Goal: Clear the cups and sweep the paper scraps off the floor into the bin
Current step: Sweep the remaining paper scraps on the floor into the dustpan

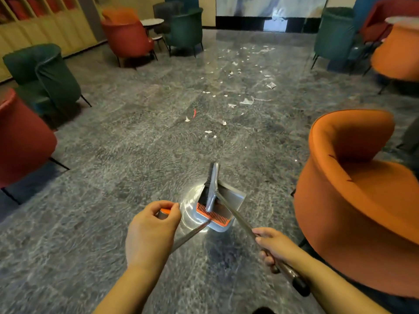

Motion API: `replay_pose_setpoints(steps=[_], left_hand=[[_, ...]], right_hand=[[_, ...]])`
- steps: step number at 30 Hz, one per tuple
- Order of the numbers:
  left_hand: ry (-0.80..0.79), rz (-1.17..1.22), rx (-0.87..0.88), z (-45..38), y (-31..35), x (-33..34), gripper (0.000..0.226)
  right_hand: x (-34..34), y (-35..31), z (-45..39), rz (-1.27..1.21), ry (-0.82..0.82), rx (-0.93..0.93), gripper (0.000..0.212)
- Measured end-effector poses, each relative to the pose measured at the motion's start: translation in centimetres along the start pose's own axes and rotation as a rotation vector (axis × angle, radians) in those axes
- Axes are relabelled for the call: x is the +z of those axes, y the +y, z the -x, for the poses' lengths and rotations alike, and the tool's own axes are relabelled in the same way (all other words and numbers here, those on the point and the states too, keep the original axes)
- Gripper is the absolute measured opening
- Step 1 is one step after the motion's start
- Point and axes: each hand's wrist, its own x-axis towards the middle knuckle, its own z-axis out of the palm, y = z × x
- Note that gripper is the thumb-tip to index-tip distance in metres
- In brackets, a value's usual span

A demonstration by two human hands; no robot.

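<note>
We hold the long metal-handled broom [214,189] in our right hand [273,247], fingers wrapped round its steel pole, while our left hand [150,232] pinches the orange-capped top of the grey long-handled dustpan [221,207], whose pan seems to rest on the floor just ahead. Both look light and stiff; the smooth poles may slip, so gripping high and firm suits. The white torn paper scraps [246,102] lie well ahead, featherlight, likely to skate on the glossy grey marble floor [113,155] between orange, red and green tub armchairs [353,189].

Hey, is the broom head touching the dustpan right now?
Touching. The head view shows the broom head sitting inside the dustpan, its bristles against the orange comb.
</note>
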Motion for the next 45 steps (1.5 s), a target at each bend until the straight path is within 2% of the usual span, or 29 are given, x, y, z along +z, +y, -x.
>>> replay_pose_setpoints(steps=[9,13,21,28,35,40,45], left_hand=[[0.015,-0.023,-0.049,-17.6,3.6,7.2,0.011],[0.039,-0.042,-0.062,-26.8,6.5,11.2,0.01],[0.059,-0.044,-0.033,-40.8,11.3,15.6,0.007],[0.041,-0.041,-0.016,-53.4,13.7,19.7,0.012],[-0.023,-0.094,0.012,-66.5,16.6,23.8,0.005],[-0.079,-0.231,0.028,-74.4,19.8,27.2,0.016],[-0.111,-0.365,0.04,-80.0,21.3,31.3,0.017]], right_hand=[[-0.7,-12.9,-15.3,0.067,-0.042,0.081,0.026],[-1.3,-20.8,-23.1,0.093,-0.062,0.082,0.026],[-1.2,-34.4,-33.6,0.069,-0.094,0.076,0.021],[-0.6,-42.0,-43.1,0.104,-0.052,0.04,0.022],[0.3,-49.6,-51.7,0.053,0.003,0.041,0.022],[-0.5,-54.6,-55.8,0.062,0.021,0.08,0.022],[-2.4,-59.0,-60.0,0.11,0.014,0.073,0.024]])
